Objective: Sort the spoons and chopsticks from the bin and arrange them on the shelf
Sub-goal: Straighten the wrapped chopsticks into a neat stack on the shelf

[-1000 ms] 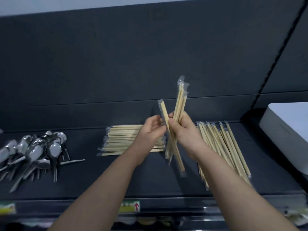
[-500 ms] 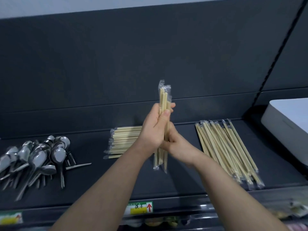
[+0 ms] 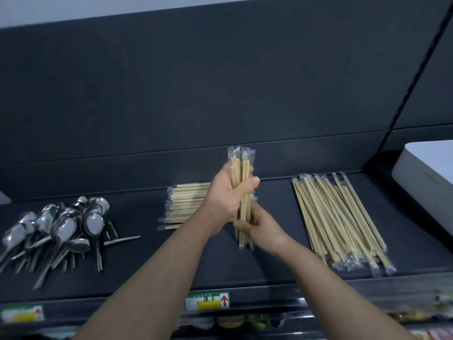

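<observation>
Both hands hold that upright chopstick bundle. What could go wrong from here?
1. The upright bundle of plastic-wrapped bamboo chopsticks is gripped only by the left hand and right hand; slick wrappers could let pairs slide out below.
2. The fanned pile of wrapped chopsticks on the right lies near the front edge of the dark shelf; the right forearm might knock some off.

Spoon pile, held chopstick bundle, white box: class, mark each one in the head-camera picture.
spoon pile (image 3: 64, 228), head view, a spoon bowl mid-pile
held chopstick bundle (image 3: 241, 170), head view, upper part of the sticks
white box (image 3: 426, 192), head view, its side wall
</observation>
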